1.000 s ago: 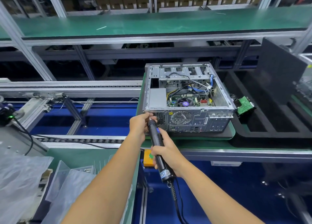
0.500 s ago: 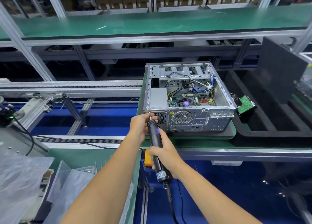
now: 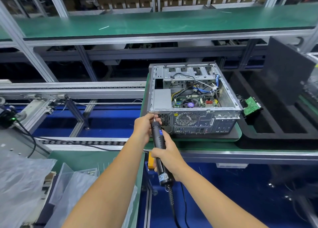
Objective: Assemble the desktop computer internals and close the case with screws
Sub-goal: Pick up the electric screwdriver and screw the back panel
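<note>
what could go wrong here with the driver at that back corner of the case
1. The electric screwdriver meets the computer case at a slant, so its bit could slip off the screw or cross-thread it.
2. The left hand pinches right at the bit, so a slip might nick its fingers.
3. The right hand holds the driver while its cord hangs below and could snag.
</note>
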{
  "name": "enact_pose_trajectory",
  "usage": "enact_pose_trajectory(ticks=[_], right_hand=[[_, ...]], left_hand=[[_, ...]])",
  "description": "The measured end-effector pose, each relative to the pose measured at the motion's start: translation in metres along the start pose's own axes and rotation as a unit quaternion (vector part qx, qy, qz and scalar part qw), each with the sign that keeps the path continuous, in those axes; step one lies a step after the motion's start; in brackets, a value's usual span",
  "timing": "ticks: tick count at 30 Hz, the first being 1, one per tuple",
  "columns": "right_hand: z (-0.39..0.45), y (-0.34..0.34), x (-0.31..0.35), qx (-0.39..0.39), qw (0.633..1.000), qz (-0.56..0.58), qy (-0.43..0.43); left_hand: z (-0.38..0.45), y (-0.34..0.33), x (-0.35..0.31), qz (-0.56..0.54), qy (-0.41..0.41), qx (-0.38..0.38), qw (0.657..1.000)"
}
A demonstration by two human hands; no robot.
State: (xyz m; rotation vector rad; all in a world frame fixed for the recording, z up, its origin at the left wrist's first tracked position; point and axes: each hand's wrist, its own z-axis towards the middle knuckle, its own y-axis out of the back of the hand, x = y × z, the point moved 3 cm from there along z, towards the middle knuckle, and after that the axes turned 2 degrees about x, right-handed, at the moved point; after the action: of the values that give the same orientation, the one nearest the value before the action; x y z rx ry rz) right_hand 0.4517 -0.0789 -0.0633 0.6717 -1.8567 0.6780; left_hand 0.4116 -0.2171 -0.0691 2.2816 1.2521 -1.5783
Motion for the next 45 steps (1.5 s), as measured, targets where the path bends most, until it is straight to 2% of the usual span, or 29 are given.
enact_pose_trajectory(ticks=[28,36,45], right_hand=[[-0.002,-0.006,0.011,0.002,1.000,0.007,-0.007],[-0.003,-0.005,0.016,-0.023,0.998,-0.059,0.014],[-0.007,0.002,0.019,0.012,1.000,-0.009,-0.009]], left_hand=[[0.000,0.000,-0.001,0.019,-0.011,-0.010,1.000],[-0.006,-0.003,-0.003,0.001,-0.014,-0.031,0.999],[-0.006,-0.009,-0.002,-0.005,-0.025,-0.063,0.998]])
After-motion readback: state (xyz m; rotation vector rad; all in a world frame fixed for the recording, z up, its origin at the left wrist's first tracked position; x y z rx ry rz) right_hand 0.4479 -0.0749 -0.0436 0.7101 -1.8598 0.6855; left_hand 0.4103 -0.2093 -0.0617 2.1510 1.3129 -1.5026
